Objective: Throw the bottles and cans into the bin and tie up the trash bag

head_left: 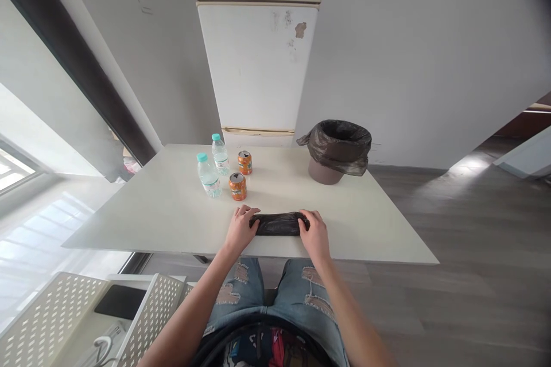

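Head view: at the near side of the table point(142, 206), a black bag point(278, 224) is held between left grip point(241, 229) and right grip point(317, 235).

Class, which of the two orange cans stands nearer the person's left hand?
The front can, just beyond the left hand; the other can stands farther back, nearer the refrigerator.

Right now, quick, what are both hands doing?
Left hand: closed, gripping the left end of the black plastic bundle.
Right hand: closed, gripping its right end.
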`<state>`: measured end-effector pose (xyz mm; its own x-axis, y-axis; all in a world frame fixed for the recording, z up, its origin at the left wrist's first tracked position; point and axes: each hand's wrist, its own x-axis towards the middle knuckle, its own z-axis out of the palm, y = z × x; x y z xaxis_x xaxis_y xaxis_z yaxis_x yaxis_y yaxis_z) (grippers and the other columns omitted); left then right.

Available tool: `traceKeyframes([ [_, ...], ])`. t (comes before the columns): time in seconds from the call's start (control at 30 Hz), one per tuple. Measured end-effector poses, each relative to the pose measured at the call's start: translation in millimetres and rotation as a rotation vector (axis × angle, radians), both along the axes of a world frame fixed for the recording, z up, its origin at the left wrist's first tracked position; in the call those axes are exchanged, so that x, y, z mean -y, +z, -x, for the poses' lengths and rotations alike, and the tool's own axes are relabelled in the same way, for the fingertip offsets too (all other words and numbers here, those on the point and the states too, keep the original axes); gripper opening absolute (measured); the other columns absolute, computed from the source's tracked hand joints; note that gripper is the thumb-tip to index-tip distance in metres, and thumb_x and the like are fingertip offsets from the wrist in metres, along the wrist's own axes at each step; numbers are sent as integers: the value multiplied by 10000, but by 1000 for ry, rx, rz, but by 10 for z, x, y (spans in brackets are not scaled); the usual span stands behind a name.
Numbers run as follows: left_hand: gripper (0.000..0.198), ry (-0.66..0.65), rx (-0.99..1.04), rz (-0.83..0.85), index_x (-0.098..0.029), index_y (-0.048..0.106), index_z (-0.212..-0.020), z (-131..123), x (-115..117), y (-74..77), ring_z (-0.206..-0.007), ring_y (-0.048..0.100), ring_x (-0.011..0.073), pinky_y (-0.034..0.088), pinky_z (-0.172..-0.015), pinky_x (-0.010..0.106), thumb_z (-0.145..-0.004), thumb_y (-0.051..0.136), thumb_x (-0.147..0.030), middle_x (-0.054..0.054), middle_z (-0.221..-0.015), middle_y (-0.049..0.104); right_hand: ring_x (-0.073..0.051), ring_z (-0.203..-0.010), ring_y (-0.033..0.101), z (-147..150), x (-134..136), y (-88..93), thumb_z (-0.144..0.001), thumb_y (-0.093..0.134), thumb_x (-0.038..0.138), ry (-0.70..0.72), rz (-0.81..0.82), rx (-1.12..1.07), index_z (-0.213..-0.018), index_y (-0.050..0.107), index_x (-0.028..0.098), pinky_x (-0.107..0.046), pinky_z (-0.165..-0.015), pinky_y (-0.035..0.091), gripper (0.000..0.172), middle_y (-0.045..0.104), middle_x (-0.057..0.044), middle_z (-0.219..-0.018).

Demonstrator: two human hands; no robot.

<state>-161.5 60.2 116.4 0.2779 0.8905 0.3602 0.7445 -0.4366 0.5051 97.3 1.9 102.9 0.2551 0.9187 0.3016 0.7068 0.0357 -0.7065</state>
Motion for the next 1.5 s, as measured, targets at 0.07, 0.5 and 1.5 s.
traceKeyframes([
  [0.07,334,-1,-33,-125,-252,720,-1242,-52,87,46,-1120,624,287,538,-1006,463,-985,529,-160,116,-1239,669,-287,-976,707,9,-19,-35,-1055,394,413,-2,6,25,-1302,704,192,-420,-822,610,454,672,-177,-1235],
  [0.5,554,-332,-392,-78,-207,417,-1594,-375,30,-96,-1286,572,334,465,-1095,484,-1076,453,-399,163,-1420,605,-356,-1402,529,208,64,183,-1101,324,338,95,-119,465,-1499,592,195,-579,-1170,394,501,523,-184,-1564],
  [1.5,585,-107,-445,-193,-91,368,-1627,314,2,-67,-1586,340,367,305,-1275,576,-1064,388,-246,223,-1633,458,-256,-1647,238,102,-162,23,-1134,215,379,465,204,614,-1711,276,172,-545,-1352,226,616,245,-53,-1763],
])
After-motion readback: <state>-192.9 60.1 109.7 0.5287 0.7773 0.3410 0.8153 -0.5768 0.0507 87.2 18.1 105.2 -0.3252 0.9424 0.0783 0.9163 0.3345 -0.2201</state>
